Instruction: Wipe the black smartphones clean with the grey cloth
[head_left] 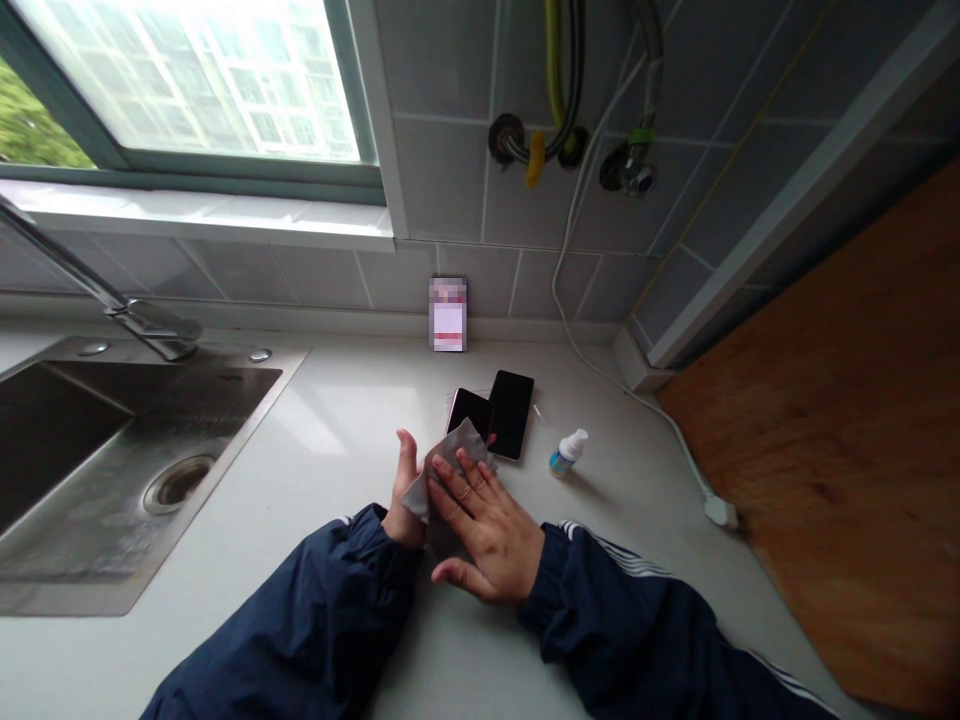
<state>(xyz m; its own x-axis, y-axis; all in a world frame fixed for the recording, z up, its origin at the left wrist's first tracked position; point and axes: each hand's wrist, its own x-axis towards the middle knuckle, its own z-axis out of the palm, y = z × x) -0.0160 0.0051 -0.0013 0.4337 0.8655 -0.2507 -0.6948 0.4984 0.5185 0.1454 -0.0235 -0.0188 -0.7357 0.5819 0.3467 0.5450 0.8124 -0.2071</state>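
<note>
Both my hands meet over a white wipe [459,448] on the pale counter [345,440]. My right hand [484,525] lies flat on the wipe with fingers stretched out, pressing it onto a dark phone [469,408] whose far end shows beyond the wipe. My left hand [405,492] stands on edge at the wipe's left side and holds the thing beneath; what its fingers grip is hidden. A second black phone [511,413] lies just to the right, touching the first. A small white spray bottle [568,452] with a blue label lies on its side further right.
A steel sink [112,470] with a tap [142,320] fills the left. A small card [448,314] leans on the tiled wall. A white cable [637,395] runs to a plug [720,511] at the right, beside a brown wooden surface [840,430].
</note>
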